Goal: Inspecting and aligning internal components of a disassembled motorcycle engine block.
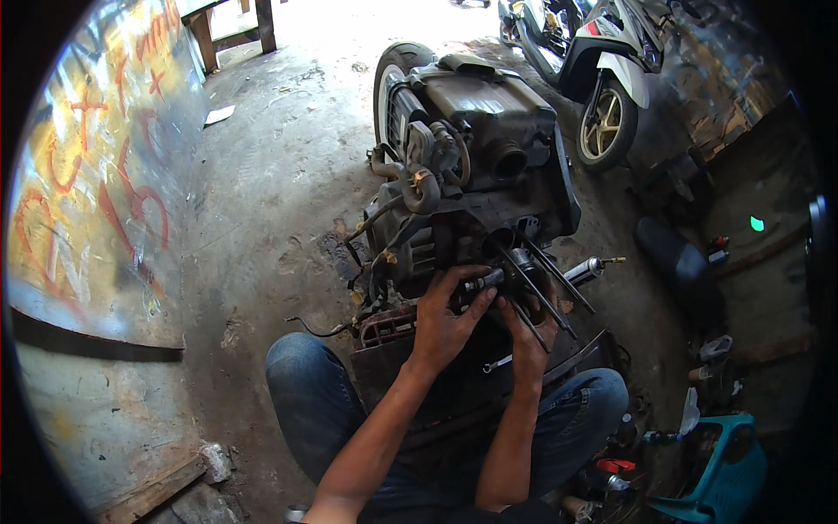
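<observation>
Before me on the floor lies a dark scooter engine [410, 249] with a big air filter box [489, 100] on top. Long metal studs [528, 284] jut from it toward me. My left hand [447, 316] curls its fingers around a short metal cylinder [485, 280] at the engine's near side. Close beside it, my right hand [530, 332] bends around a round metal engine part [523, 260] among the studs; some of its fingers are hidden. Below the hands, a small wrench [497, 364] rests on a dark surface.
A silver cylinder with a yellowish tip [585, 271] sticks out right of the studs. Beyond stands a white and black scooter [615, 61]. A black seat [676, 262] and a teal plastic stool [729, 463] are at the right. A painted panel [105, 175] borders the left.
</observation>
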Demonstrator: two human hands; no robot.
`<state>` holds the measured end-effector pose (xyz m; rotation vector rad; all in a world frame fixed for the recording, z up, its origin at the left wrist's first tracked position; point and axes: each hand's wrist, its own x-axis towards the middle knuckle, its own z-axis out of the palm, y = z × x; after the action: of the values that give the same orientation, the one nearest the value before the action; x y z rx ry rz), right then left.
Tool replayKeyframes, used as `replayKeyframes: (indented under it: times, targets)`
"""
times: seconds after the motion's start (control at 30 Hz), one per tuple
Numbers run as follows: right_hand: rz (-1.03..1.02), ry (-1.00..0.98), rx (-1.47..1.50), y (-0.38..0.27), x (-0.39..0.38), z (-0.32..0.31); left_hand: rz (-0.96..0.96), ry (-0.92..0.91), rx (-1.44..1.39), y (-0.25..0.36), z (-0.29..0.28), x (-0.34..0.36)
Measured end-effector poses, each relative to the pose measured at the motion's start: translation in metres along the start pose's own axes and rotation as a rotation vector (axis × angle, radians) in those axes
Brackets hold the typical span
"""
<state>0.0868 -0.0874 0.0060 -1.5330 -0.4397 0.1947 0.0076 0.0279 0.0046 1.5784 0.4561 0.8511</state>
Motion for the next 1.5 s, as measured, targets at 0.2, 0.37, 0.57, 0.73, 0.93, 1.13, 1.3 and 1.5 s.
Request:
replayKeyframes:
  times: [0.2,0.37,0.57,0.73,0.93,1.13,1.3,1.5]
  targets:
    - [0.051,0.003,0.038,-0.009,-0.001,0.005,-0.045,-0.042,-0.109,-0.006,0.001,0.0]
    - [0.093,0.003,0.154,-0.012,-0.001,0.007,-0.046,-0.078,-0.135,0.001,-0.001,0.003]
    - [0.058,-0.013,0.14,-0.01,-0.001,0.006,-0.015,-0.119,-0.135,-0.002,-0.002,0.006]
    - [0.051,-0.006,0.161,-0.01,-0.003,0.007,-0.014,-0.14,-0.101,-0.004,-0.004,0.005]
    - [0.066,0.026,0.157,-0.011,-0.005,0.003,0.022,-0.136,-0.09,-0.007,0.001,0.007]
    - [0.066,0.104,-0.319,-0.027,-0.013,-0.039,0.027,-0.118,-0.055,-0.003,-0.002,0.01]
    - [0.092,-0.123,-0.996,-0.041,-0.039,-0.074,0.024,-0.139,-0.018,-0.002,-0.001,0.009]
    - [0.094,-0.324,-1.204,-0.024,-0.048,-0.077,0.041,-0.142,0.006,0.009,-0.003,0.009]
